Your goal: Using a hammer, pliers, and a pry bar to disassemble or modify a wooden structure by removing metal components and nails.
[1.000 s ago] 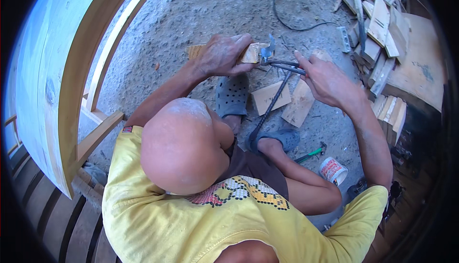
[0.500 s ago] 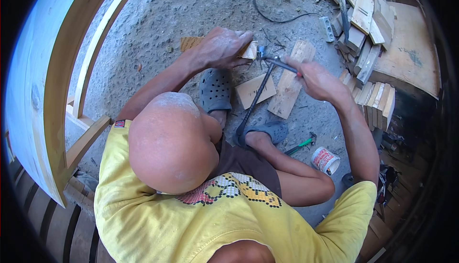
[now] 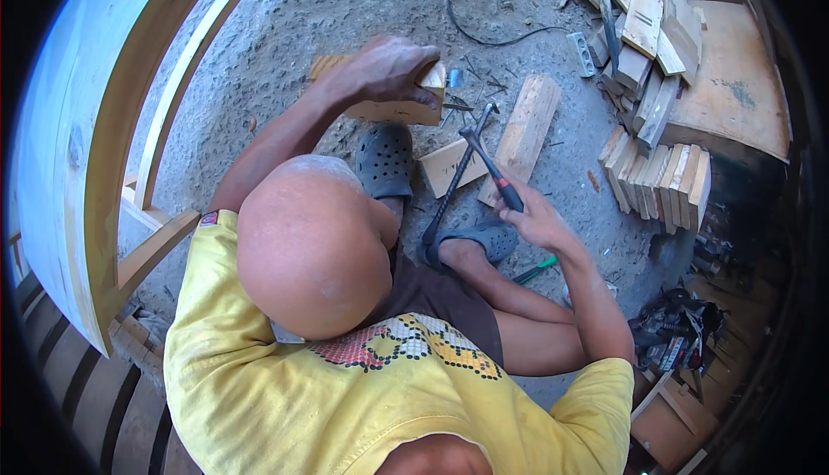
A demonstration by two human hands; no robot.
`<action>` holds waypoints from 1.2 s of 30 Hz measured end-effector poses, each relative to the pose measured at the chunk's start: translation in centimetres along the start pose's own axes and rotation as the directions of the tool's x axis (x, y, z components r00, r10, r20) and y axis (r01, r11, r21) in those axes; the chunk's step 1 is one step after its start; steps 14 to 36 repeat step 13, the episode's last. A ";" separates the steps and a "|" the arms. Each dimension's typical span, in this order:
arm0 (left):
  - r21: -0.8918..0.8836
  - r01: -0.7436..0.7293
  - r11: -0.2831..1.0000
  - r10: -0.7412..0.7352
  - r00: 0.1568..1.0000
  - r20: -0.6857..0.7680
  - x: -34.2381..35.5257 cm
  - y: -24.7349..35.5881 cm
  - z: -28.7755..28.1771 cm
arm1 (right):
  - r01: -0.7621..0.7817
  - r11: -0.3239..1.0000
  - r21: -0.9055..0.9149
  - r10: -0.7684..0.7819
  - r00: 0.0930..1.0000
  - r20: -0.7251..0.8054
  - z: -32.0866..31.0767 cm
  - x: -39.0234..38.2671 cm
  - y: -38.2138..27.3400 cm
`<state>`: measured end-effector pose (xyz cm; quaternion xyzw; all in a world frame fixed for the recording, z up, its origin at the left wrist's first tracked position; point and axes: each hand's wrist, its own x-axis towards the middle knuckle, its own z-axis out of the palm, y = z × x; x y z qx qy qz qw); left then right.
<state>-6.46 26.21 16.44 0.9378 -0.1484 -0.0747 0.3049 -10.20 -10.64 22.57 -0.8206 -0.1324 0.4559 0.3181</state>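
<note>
My left hand (image 3: 393, 67) grips a wood block (image 3: 401, 112) from above, near my left clog. Beside the block's right end, dark nails (image 3: 458, 107) and a small blue piece (image 3: 454, 78) show; whether a nail is in the wood I cannot tell. In my right hand (image 3: 531, 218) is a hammer (image 3: 490, 161) with a dark, red-banded handle, its head up and to the left. A black pry bar (image 3: 449, 194) stretches from my right clog up to the hammer head. Under these lie a short board (image 3: 445, 168) and a longer plank (image 3: 531, 121).
A heap of wood offcuts (image 3: 643, 22) and a row of upright blocks (image 3: 661, 177) stand at right. Loose nails (image 3: 496, 86), a dark cable (image 3: 453, 13) and a power strip (image 3: 581, 53) lie on the rough ground. A green-handled tool (image 3: 535, 269) is near my right leg. A wooden frame (image 3: 112, 147) rises at left.
My right hand has drawn the hammer down and back from the block's end. My left hand has shifted slightly up and left, and more of the block's side now shows.
</note>
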 end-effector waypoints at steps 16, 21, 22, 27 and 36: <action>0.043 0.099 0.994 -0.100 0.995 0.025 -2.1 3.0 1.0 | 0.127 0.715 -0.688 -0.073 0.992 0.107 -6.5 2.9 -8.3; 0.043 0.099 0.994 -0.100 0.995 0.025 -2.1 3.0 1.0 | 0.127 0.715 -0.688 -0.073 0.992 0.107 -6.5 2.9 -8.3; 0.043 0.099 0.994 -0.100 0.995 0.025 -2.1 3.0 1.0 | 0.127 0.715 -0.688 -0.073 0.992 0.107 -6.5 2.9 -8.3; 0.043 0.099 0.994 -0.100 0.995 0.025 -2.1 3.0 1.0 | 0.127 0.715 -0.688 -0.073 0.992 0.107 -6.5 2.9 -8.3; 0.043 0.099 0.994 -0.100 0.995 0.025 -2.1 3.0 1.0 | 0.127 0.715 -0.688 -0.073 0.992 0.107 -6.5 2.9 -8.3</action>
